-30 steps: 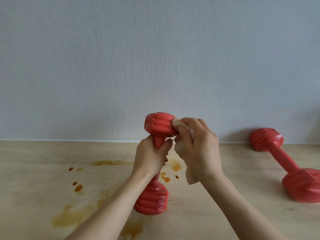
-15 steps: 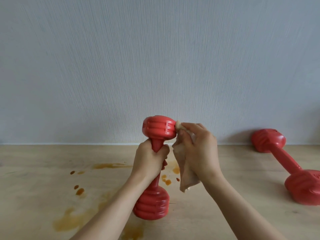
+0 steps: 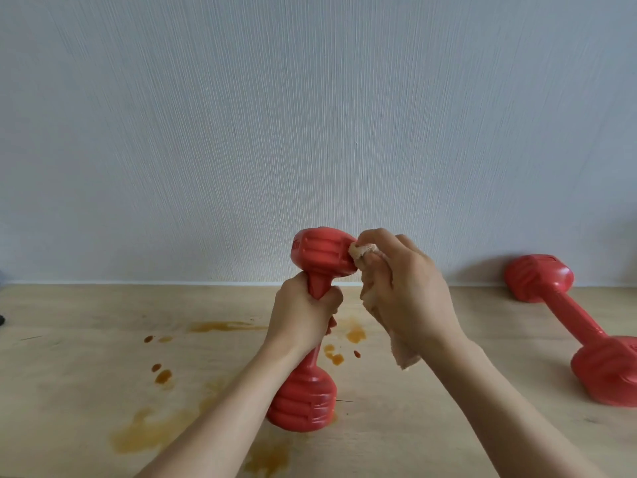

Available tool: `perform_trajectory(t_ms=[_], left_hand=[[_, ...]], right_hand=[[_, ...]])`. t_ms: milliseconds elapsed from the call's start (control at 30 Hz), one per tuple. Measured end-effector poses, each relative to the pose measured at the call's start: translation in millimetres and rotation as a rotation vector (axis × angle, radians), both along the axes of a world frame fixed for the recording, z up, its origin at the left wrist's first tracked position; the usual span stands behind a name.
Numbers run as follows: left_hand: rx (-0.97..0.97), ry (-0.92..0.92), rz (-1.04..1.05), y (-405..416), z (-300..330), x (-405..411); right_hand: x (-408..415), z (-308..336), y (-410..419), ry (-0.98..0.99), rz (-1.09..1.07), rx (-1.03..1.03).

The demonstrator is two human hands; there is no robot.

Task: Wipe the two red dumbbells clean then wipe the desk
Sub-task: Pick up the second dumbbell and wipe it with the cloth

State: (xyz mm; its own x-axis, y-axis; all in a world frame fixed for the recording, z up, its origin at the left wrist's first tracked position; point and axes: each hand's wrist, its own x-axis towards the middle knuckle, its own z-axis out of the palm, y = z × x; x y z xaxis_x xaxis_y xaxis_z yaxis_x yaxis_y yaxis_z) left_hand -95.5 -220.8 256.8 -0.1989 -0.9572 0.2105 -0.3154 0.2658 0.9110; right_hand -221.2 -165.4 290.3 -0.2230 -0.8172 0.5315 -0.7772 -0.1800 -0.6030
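A red dumbbell (image 3: pixel 319 255) stands upright on the wooden desk (image 3: pixel 413 426), its lower head resting on the surface. My left hand (image 3: pixel 303 317) is wrapped around its handle. My right hand (image 3: pixel 403 291) grips a crumpled beige cloth (image 3: pixel 362 251) and presses it against the right side of the dumbbell's top head; a loose end of the cloth hangs below the palm. The second red dumbbell (image 3: pixel 568 322) lies on its side at the right of the desk, touched by neither hand.
Orange-brown spill stains (image 3: pixel 151 432) and drops (image 3: pixel 162 376) cover the desk left of and around the held dumbbell. A pale textured wall (image 3: pixel 310 132) rises right behind the desk. A dark object (image 3: pixel 1 319) peeks in at the left edge.
My right hand has bunched the hanging cloth back up and pressed it onto the top head's right side. The dumbbell stays upright in my left hand.
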Motion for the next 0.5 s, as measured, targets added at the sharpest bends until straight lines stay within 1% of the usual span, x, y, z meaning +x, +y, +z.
perform_trajectory(t_ms=[67,133,267,400,500], left_hand=[[-0.004,0.01,-0.001,0,0,1],[-0.003,0.004,0.0,1,1,1],[0.004,0.005,0.008,2,2,1],[0.001,0.016,0.006,2,1,2],[0.012,0.042,-0.003,0,0,4]], right_hand=[[-2,-1,-1,-0.028,-0.004,0.02],[2,-1,-1,-0.007,-0.019,0.009],[24,-3,5,0.101,0.025,-0.158],[22,-14,0,-0.097,0.094,-0.191],[15,-16,-1,-0.223,0.111,-0.131]])
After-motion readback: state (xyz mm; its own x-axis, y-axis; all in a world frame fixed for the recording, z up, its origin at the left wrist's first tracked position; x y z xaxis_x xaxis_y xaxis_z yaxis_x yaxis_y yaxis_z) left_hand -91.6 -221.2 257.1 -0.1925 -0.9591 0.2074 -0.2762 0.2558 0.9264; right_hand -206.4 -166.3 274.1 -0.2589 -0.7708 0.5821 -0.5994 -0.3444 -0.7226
